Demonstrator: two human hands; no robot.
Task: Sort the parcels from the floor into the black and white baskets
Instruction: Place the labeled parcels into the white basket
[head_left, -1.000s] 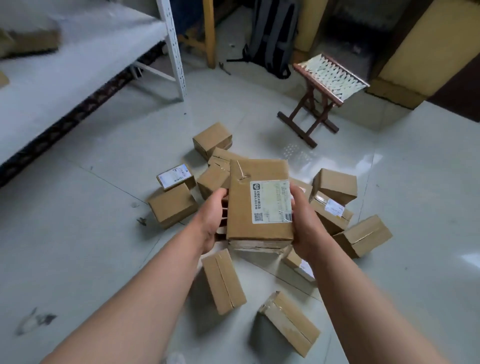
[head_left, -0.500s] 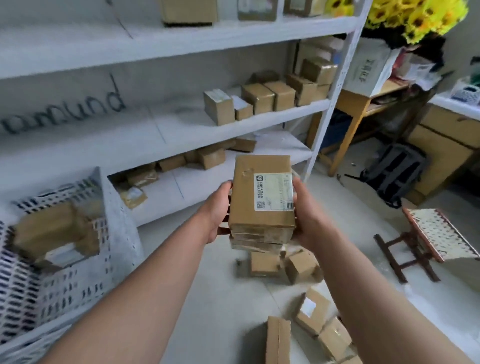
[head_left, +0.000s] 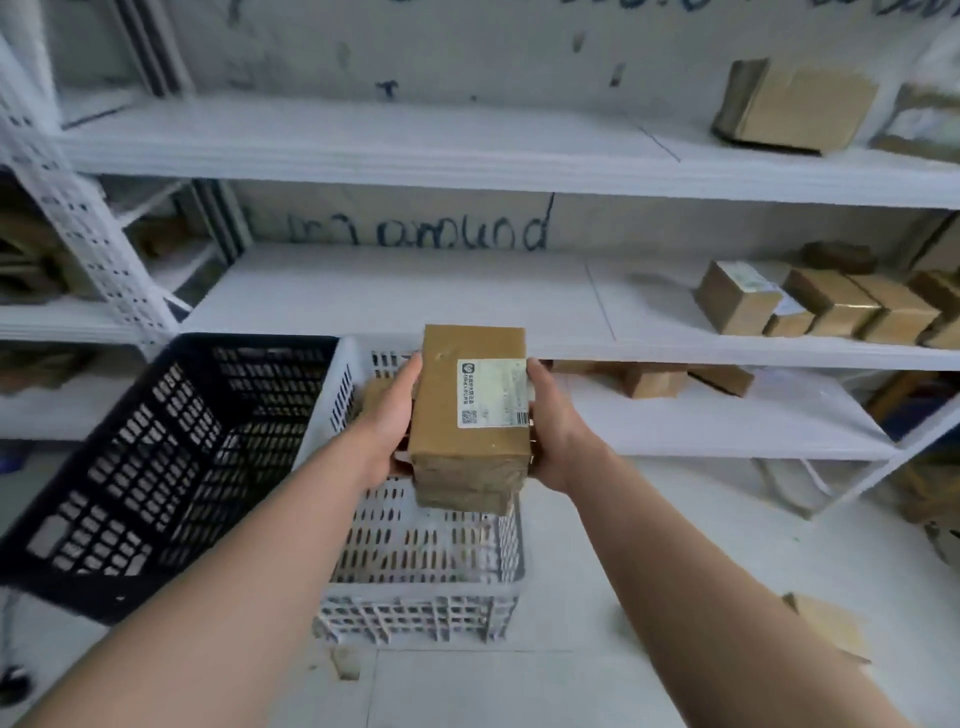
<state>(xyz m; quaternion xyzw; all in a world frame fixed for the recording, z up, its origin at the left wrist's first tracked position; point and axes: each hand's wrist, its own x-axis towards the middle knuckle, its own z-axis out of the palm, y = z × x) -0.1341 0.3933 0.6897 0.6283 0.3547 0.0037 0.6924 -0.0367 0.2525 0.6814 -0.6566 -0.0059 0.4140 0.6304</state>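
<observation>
One cam only, head-worn, wide-angle, so no 2nd view to share w/. It looks fwd and slightly down along both forearms; the hands (head_left: 467, 415) sit near frame centre, close to the lens. It faces the white shelves (head_left: 415, 291) straight on, far side, w/ edges bowed by lens distortion. The black basket (head_left: 156, 467) lies left of centre, the white basket (head_left: 426, 561) at centre, both mid-distance below the hands. A strip of floor (head_left: 519, 686) fills the near bottom edge. Picture is soft and motion-blurred.
</observation>
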